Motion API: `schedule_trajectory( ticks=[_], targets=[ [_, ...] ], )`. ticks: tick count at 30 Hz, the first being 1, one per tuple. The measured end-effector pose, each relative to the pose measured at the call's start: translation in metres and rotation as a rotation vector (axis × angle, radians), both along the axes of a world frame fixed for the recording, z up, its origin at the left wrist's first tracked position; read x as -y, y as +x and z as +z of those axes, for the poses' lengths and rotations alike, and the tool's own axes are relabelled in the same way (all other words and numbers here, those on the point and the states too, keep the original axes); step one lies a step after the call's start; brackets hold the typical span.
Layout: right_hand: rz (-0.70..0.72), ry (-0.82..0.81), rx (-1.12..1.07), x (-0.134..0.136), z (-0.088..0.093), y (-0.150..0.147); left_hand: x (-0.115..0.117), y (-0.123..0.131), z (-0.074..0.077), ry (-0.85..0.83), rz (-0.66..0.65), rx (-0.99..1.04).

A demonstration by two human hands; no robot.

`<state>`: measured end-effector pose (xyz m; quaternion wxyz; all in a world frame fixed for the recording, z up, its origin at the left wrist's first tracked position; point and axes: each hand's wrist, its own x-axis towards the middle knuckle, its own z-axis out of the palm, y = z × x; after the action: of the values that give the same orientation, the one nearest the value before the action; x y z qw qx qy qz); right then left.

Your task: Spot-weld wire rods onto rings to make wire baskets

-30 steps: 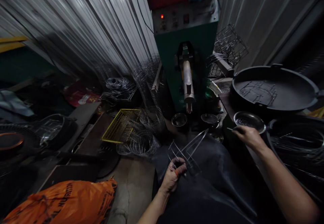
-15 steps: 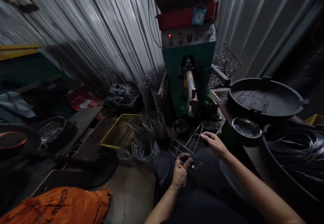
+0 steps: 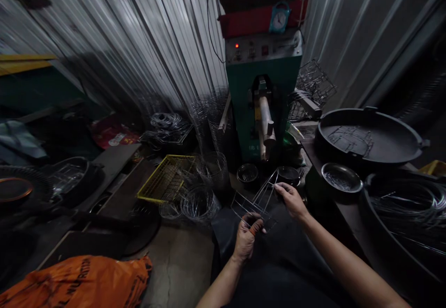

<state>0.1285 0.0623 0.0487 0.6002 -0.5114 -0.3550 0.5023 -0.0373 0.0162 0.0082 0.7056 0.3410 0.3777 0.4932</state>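
Observation:
A small frame of bent metal wire (image 3: 259, 201) is held over my lap, tilted, with a narrow tip pointing up toward the machine. My left hand (image 3: 248, 234) is closed around its lower part, fingers curled over the wires. Near the upper tip, my right hand (image 3: 290, 198) pinches a thin wire piece between thumb and fingers; whether that piece is joined to the frame I cannot tell. Ahead stands a green machine (image 3: 240, 99) with a lit red lamp and a thick metal arm (image 3: 266, 127) reaching out above the wire frame.
A yellow wire basket (image 3: 151, 185) and wire coils (image 3: 198, 203) lie left of my knees. At right are a large black pan (image 3: 390, 134), a small metal bowl (image 3: 341, 178) and a dark tub (image 3: 369, 219) of wire. An orange bag (image 3: 101, 280) lies at lower left.
My view has shifted slightly. Both hands keep hold of the wire frame in nearly the same place, with only a small shift of the right hand.

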Motion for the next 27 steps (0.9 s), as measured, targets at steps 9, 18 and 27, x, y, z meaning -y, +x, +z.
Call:
schedule_trajectory(
  ticks=[9, 18, 27],
  targets=[
    [-0.036, 0.003, 0.083, 0.004, -0.006, -0.003, 0.004, -0.005, -0.008, -0.114, -0.039, 0.023],
    [-0.036, -0.021, 0.084, 0.011, -0.006, -0.009, 0.013, -0.005, -0.013, -0.092, -0.018, 0.028],
    [-0.079, -0.005, 0.067, 0.011, -0.004, -0.005, 0.007, -0.004, 0.001, -0.075, -0.045, -0.013]
  ],
)
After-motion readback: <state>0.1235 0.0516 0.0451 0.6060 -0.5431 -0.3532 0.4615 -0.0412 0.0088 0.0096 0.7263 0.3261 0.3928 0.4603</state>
